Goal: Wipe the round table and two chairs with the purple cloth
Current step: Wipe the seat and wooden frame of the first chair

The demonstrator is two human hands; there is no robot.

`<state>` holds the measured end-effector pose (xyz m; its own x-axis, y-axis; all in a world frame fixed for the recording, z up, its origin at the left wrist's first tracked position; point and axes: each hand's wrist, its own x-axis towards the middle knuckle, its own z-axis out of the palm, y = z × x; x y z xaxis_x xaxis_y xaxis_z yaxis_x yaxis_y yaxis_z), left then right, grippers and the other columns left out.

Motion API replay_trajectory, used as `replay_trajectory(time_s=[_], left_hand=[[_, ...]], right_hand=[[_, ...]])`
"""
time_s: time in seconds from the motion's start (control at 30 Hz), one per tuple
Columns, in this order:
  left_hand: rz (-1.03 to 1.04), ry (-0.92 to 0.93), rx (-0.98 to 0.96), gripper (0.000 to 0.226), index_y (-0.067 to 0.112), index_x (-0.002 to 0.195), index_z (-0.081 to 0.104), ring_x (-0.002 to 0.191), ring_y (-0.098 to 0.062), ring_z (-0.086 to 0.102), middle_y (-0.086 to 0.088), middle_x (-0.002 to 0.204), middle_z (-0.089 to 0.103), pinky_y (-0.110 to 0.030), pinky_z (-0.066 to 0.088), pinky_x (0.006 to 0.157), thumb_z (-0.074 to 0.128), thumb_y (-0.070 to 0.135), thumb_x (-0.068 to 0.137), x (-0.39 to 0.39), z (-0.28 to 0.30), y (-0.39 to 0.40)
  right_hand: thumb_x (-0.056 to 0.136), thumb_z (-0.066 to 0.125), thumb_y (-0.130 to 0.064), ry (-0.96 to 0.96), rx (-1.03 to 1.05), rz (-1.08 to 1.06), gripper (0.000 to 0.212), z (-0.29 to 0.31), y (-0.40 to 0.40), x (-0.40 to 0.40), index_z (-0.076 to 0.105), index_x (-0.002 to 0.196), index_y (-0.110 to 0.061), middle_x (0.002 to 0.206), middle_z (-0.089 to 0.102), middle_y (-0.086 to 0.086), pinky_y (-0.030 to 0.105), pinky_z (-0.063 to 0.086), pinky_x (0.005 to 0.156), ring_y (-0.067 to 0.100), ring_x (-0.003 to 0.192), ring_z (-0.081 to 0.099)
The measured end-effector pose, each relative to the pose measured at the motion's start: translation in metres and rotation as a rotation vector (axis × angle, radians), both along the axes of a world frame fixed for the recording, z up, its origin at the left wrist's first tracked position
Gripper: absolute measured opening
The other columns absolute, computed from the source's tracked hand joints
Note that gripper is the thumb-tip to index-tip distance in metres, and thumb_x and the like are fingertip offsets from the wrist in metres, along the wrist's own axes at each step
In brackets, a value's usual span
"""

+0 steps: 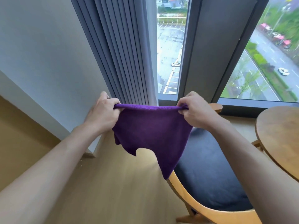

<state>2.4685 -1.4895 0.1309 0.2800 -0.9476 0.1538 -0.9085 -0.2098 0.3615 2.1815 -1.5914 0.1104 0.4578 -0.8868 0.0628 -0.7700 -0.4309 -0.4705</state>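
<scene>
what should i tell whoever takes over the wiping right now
Hands: left hand and right hand each pinch a top corner of the purple cloth, held spread in the air.
Things: chair just below the cloth, round table at right; only one chair in view.
Done: no wiping evident.
Left: wipe table and both chairs.

Pale grey-white wall (40, 46) on the left, meeting a light wood-plank floor (113, 183) along a white skirting board (53, 126). Grey pleated curtain (119, 50) hangs drawn aside — beside it, a tall dark-framed window (171, 54), with a second pane further right. Daylight comes in soft and even; outside, far below, a wet grey car park (168, 46) and a tree-lined road (265, 62) with white cars.
</scene>
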Motion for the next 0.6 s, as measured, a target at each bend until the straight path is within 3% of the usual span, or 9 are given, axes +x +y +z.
replay_trajectory(time_s=[0.07, 0.13, 0.23, 0.27, 0.3, 0.33, 0.37, 0.47, 0.6], left_hand=[[0.024, 0.007, -0.028, 0.021, 0.021, 0.089, 0.068, 0.097, -0.025, 0.047, -0.001, 0.098, 0.041, -0.042, 0.045, 0.084, 0.055, 0.032, 0.101, 0.01, 0.014, -0.004], [0.043, 0.026, -0.07, 0.026, 0.022, 0.084, 0.068, 0.113, -0.024, 0.04, 0.001, 0.109, 0.047, -0.038, 0.039, 0.095, 0.053, 0.033, 0.102, 0.017, 0.025, -0.007], [0.041, 0.215, -0.069, 0.032, 0.013, 0.081, 0.071, 0.126, -0.025, 0.042, 0.005, 0.12, 0.054, -0.035, 0.038, 0.102, 0.051, 0.024, 0.103, 0.02, 0.035, -0.006], [0.033, 0.339, -0.05, 0.032, 0.007, 0.082, 0.072, 0.115, -0.026, 0.053, 0.002, 0.112, 0.06, -0.039, 0.046, 0.095, 0.051, 0.021, 0.102, 0.019, 0.037, -0.005], [0.026, 0.453, -0.034, 0.033, 0.001, 0.082, 0.069, 0.092, -0.028, 0.06, -0.001, 0.095, 0.065, -0.041, 0.05, 0.08, 0.051, 0.021, 0.099, 0.017, 0.039, -0.003], [0.029, 0.521, -0.026, 0.034, -0.003, 0.081, 0.065, 0.072, -0.027, 0.057, -0.004, 0.077, 0.063, -0.041, 0.046, 0.069, 0.049, 0.024, 0.095, 0.014, 0.039, -0.003], [0.042, 0.544, -0.03, 0.036, -0.005, 0.083, 0.063, 0.064, -0.024, 0.054, -0.007, 0.069, 0.06, -0.039, 0.043, 0.065, 0.047, 0.025, 0.095, 0.011, 0.04, -0.004], [0.099, 0.55, -0.105, 0.034, -0.006, 0.092, 0.064, 0.075, -0.021, 0.052, -0.008, 0.079, 0.059, -0.037, 0.041, 0.07, 0.046, 0.021, 0.103, 0.002, 0.037, -0.017], [0.086, 0.493, -0.151, 0.033, -0.004, 0.086, 0.059, 0.074, -0.024, 0.052, -0.017, 0.08, 0.058, -0.043, 0.044, 0.068, 0.046, 0.02, 0.103, -0.019, 0.028, -0.047]], right_hand=[[0.099, 0.062, -0.026, -0.005, -0.129, 0.009, 0.015, 0.016, -0.003, 0.002, 0.076, 0.099, -0.02, 0.124, 0.057, 0.001, 0.041, 0.045, 0.094, 0.028, 0.113, 0.053], [0.1, 0.06, -0.027, -0.058, -0.18, 0.063, 0.021, 0.033, -0.004, 0.005, 0.076, 0.095, -0.014, 0.124, 0.061, -0.001, 0.04, 0.045, 0.093, 0.025, 0.111, 0.054], [0.096, 0.058, -0.021, -0.161, -0.037, 0.133, 0.029, 0.049, 0.003, 0.011, 0.063, 0.073, -0.005, 0.078, 0.06, 0.003, 0.037, 0.042, 0.066, 0.02, 0.073, 0.054], [0.094, 0.057, -0.02, -0.194, 0.047, 0.142, 0.031, 0.054, 0.006, 0.012, 0.055, 0.068, -0.003, 0.067, 0.052, 0.004, 0.035, 0.037, 0.059, 0.018, 0.062, 0.047], [0.092, 0.056, -0.02, -0.233, 0.144, 0.155, 0.031, 0.058, 0.01, 0.013, 0.052, 0.068, -0.001, 0.063, 0.048, 0.006, 0.034, 0.035, 0.057, 0.018, 0.057, 0.044], [0.09, 0.056, -0.02, -0.277, 0.246, 0.181, 0.03, 0.063, 0.013, 0.014, 0.054, 0.072, 0.003, 0.064, 0.049, 0.012, 0.034, 0.037, 0.059, 0.022, 0.057, 0.046], [0.088, 0.056, -0.023, -0.325, 0.348, 0.218, 0.031, 0.067, 0.017, 0.015, 0.058, 0.079, 0.007, 0.069, 0.054, 0.022, 0.036, 0.04, 0.061, 0.029, 0.058, 0.052], [0.084, 0.057, -0.026, -0.449, 0.58, 0.324, 0.033, 0.074, 0.029, 0.022, 0.068, 0.091, 0.005, 0.092, 0.067, 0.033, 0.041, 0.048, 0.068, 0.034, 0.071, 0.065], [0.088, 0.058, -0.021, -0.61, 0.72, 0.392, 0.032, 0.064, 0.039, 0.027, 0.065, 0.093, 0.009, 0.09, 0.068, 0.033, 0.041, 0.051, 0.072, 0.033, 0.078, 0.066]])
